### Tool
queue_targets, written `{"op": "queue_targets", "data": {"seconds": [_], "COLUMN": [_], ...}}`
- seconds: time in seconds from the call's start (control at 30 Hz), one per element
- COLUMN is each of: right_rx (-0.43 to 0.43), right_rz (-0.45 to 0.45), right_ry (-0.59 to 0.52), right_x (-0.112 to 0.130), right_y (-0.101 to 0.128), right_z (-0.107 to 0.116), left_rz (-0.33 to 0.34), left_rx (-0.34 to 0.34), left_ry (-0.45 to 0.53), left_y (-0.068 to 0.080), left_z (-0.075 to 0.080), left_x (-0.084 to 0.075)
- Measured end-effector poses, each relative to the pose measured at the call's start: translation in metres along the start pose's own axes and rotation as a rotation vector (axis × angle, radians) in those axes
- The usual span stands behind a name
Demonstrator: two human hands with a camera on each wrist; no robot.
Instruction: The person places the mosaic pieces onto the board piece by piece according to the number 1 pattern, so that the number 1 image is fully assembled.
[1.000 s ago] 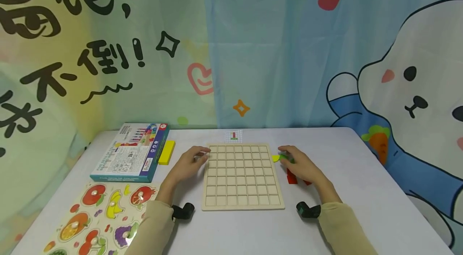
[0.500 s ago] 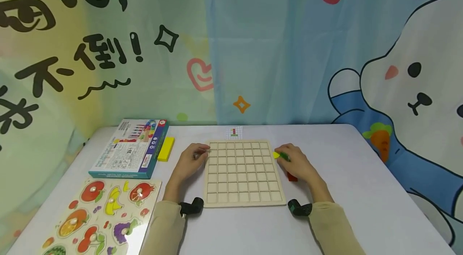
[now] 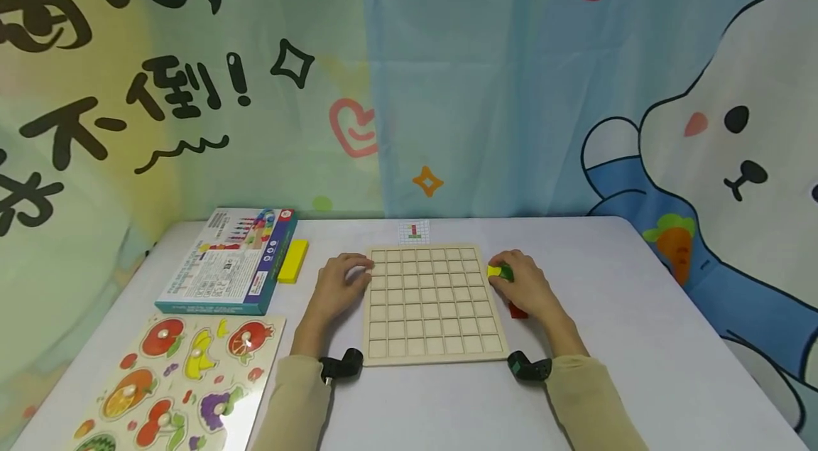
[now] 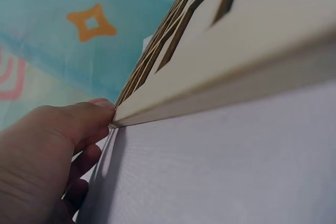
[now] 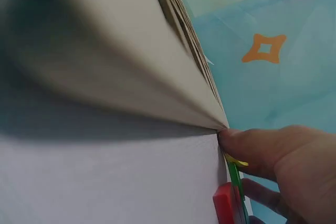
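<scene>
board: wooden grid board (image 3: 436,310), flat on the desk (image 3: 441,408) between the two hands, near side of the small patterned card (image 3: 414,231).
left hand (image 3: 337,288): fingertips touching the board's left edge near the far corner; fingers loosely bent, neither clenched nor wrapped round it.
right hand (image 3: 527,289): thumb against the right edge near the far corner; fingers relaxed, no grip on any piece showing.
loose pieces: yellow piece (image 3: 493,271), green piece (image 3: 507,273) and red piece (image 5: 224,204) beside the board's right edge, partly hidden by the right hand.
step in hand: apparently squaring or steadying the board from both sides.
next move: seems to call for light, even pressure, then easing the fingers off without knocking the pieces.
</scene>
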State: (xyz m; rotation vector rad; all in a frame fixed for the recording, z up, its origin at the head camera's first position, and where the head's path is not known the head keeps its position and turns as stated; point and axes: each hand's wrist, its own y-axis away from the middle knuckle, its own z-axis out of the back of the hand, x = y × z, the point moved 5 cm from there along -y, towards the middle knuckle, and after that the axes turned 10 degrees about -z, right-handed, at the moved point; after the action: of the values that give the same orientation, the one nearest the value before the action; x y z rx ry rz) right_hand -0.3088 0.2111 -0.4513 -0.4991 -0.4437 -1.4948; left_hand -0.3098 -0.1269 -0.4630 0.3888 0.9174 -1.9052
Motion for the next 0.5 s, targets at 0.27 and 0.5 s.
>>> {"op": "queue_targets", "data": {"seconds": [0.27, 0.5], "right_rx": [-0.063, -0.078], "right_rz": [0.027, 0.051], "right_ry": [-0.054, -0.080], "right_x": [0.0015, 0.0074], "right_y": [0.0016, 0.0024], "right_z": [0.0076, 0.0104], "left_rz": [0.012, 0.041], "left_rx": [0.002, 0.006], "left_ry": [-0.001, 0.002], "left_y": [0.0016, 0.0013], "left_z": [-0.0024, -0.0020], "left_x": [0.0018, 0.0017]}}
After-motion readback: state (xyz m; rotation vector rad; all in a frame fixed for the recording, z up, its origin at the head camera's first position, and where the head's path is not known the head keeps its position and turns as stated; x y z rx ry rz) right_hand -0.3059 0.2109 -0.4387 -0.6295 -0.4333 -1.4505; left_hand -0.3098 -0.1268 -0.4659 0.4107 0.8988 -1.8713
